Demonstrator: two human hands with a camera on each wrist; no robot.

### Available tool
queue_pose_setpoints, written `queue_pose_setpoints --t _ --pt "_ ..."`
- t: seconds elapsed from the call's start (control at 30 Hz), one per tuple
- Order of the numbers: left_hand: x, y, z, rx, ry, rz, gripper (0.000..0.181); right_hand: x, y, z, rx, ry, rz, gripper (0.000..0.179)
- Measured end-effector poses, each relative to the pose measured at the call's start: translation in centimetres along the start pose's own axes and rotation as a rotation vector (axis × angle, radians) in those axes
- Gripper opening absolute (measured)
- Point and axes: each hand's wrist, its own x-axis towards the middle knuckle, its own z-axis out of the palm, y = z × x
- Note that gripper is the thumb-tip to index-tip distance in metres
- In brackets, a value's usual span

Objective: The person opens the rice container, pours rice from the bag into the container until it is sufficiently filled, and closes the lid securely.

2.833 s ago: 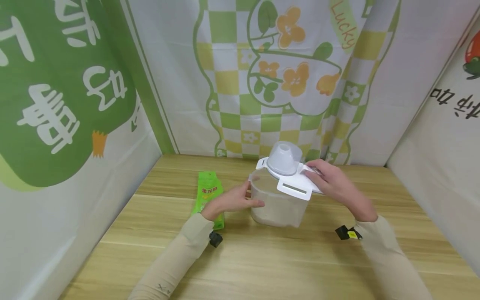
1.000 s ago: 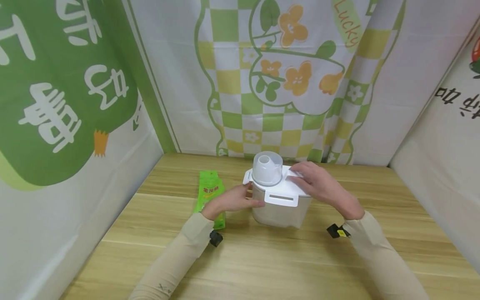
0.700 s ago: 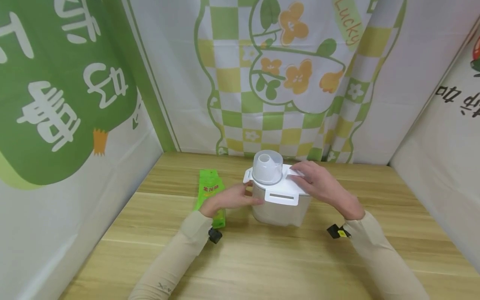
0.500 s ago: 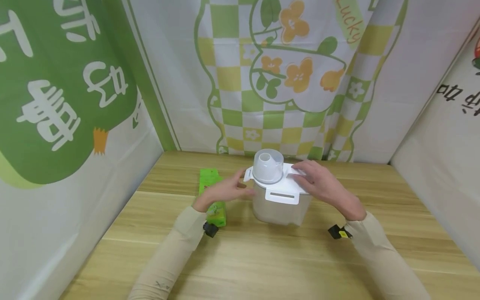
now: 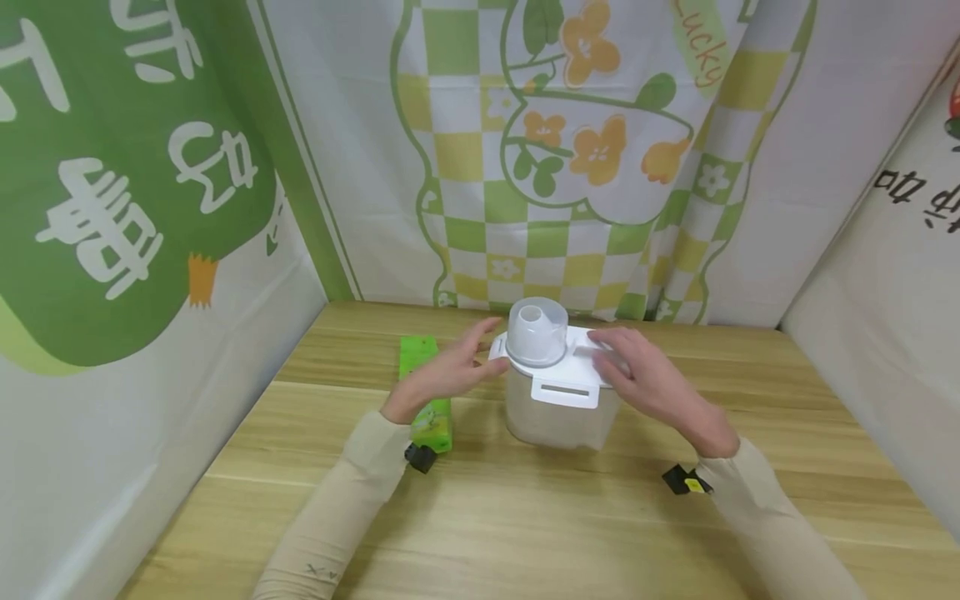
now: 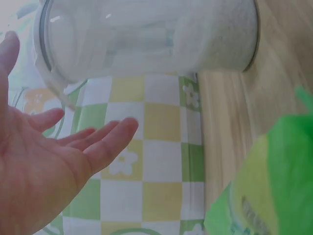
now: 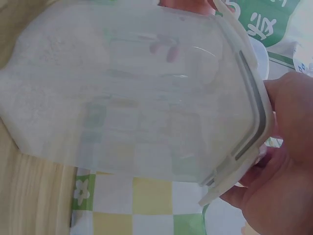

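Observation:
A translucent storage container (image 5: 558, 417) stands upright on the table, pale grainy contents showing through its wall in the wrist views. Its white lid (image 5: 581, 367) sits on top, with a clear domed cup (image 5: 537, 333) at the left end and slotted side flaps, the front one standing outward. My left hand (image 5: 450, 371), fingers spread, is beside the lid's left flap; in the left wrist view its palm shows bare. My right hand (image 5: 648, 379) is at the lid's right end, fingers loosely bent and thumb apart, gripping nothing visible.
A green printed packet (image 5: 433, 421) lies left of the container, partly hidden under the left hand and wrist. The wooden table (image 5: 525, 525) ends at a patterned curtain (image 5: 480, 208) behind, with cloth walls on both sides.
The lid, held tilted off the container by my right hand at first, now lies on it. My left hand has left the container's wall and risen; my right fingers have loosened and shifted right.

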Motion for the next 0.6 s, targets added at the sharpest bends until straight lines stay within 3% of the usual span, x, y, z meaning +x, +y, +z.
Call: queue_pose_setpoints --t 0.2,0.37,0.5,0.6 --pt "0.3 0.5 1.1 0.01 0.048 0.034 0.083 -0.6 0.5 1.1 0.035 0.122 -0.061 0.036" --pt "0.4 0.7 2.0 0.108 0.071 0.075 0.086 -1.0 0.9 1.8 0.085 0.168 -0.035 0.037" --pt "0.3 1.0 2.6 0.132 0.07 0.038 0.095 -1.6 1.0 2.3 0.177 0.182 0.073 0.041" --pt "0.2 1.2 2.8 0.119 0.074 -0.001 0.102 -2.0 1.1 2.4 0.334 0.163 0.208 0.047"
